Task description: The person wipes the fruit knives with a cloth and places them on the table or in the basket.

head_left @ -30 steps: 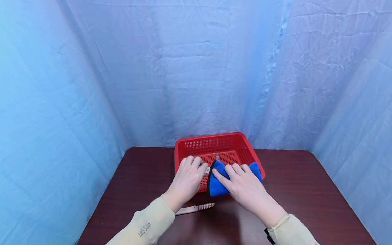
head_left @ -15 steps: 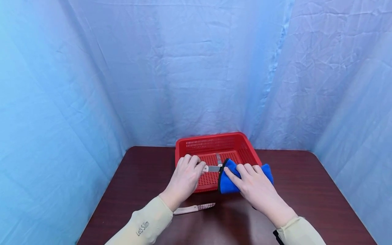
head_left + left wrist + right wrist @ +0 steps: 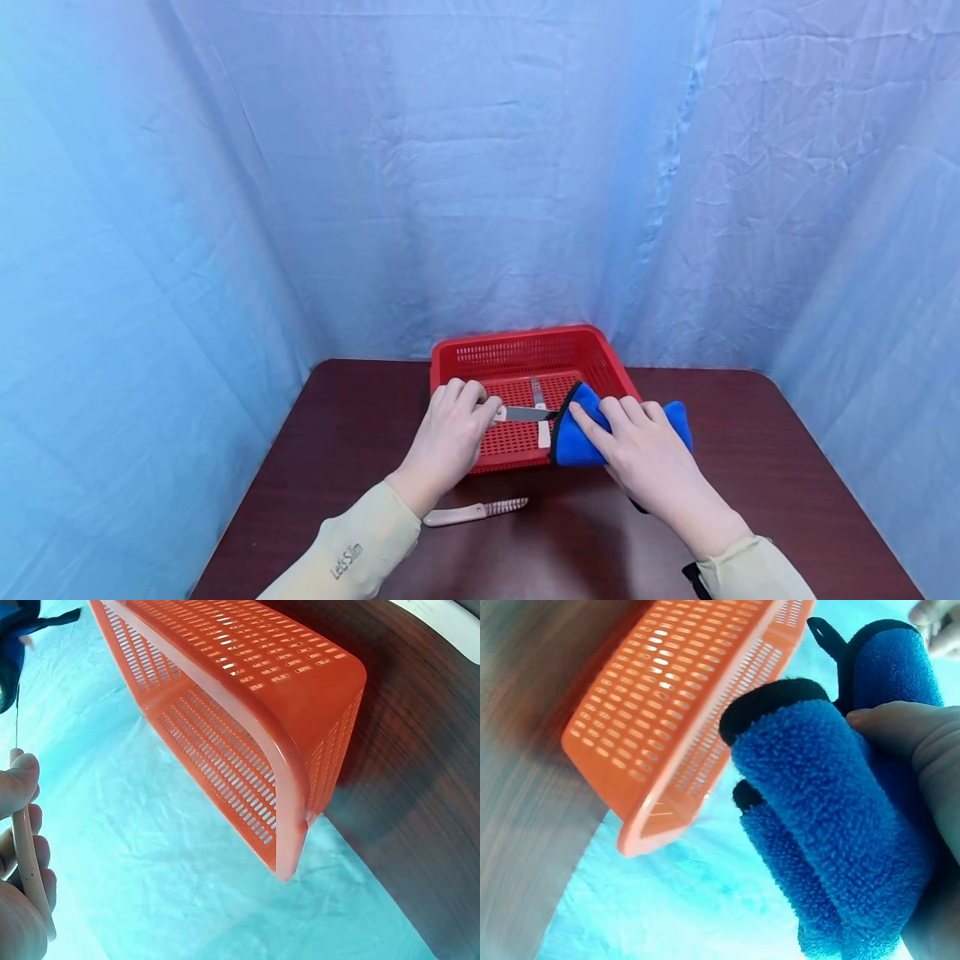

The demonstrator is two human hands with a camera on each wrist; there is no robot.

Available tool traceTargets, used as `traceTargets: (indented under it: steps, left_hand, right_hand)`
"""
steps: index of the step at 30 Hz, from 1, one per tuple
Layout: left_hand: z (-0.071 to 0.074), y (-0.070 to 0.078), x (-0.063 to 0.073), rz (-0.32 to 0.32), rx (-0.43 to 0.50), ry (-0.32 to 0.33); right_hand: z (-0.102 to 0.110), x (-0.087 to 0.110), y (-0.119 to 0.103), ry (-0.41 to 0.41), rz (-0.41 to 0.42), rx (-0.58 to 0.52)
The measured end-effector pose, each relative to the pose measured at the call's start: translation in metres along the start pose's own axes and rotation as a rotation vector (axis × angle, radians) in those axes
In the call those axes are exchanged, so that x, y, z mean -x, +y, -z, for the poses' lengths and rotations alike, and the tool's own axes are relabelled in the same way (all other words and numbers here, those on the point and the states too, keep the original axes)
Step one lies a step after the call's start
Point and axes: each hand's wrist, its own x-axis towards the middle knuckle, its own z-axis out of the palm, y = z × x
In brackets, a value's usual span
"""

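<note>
Over the red basket, my left hand (image 3: 452,427) grips a knife (image 3: 525,414) by its pale handle, blade pointing right. In the left wrist view, thumb and fingers wrap that handle (image 3: 27,859). My right hand (image 3: 637,432) holds a folded blue cloth (image 3: 577,442) with black edging, its edge at the blade's tip end. Thick fluffy folds and a black loop (image 3: 825,637) of the cloth show in the right wrist view. Part of the blade is bare between the left fingers and the cloth.
The red perforated basket (image 3: 517,337) stands at the table's back. Inside lies another pale-handled knife (image 3: 543,433). In front, a knife (image 3: 459,516) with dark stripes across its blade lies on the dark wooden table (image 3: 352,425). Blue curtains (image 3: 480,183) surround the table.
My right hand and the cloth have slid right along the blade, baring more of it and uncovering the knife in the basket. My left hand has stayed almost in place.
</note>
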Motion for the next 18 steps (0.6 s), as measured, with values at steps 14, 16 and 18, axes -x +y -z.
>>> traceTargets:
  steps: [14,16,18]
  left_hand:
    - [0.000,0.007,-0.003,-0.015,0.004,-0.020]
    - [0.001,0.009,-0.003,-0.017,0.005,-0.022]
    - [0.001,0.011,-0.003,-0.019,0.007,-0.031]
  right_hand:
    - [0.006,-0.021,-0.018,0.124,0.110,-0.062]
    - [0.005,-0.024,-0.022,0.131,0.119,-0.059]
    - [0.004,-0.027,-0.025,0.131,0.127,-0.051]
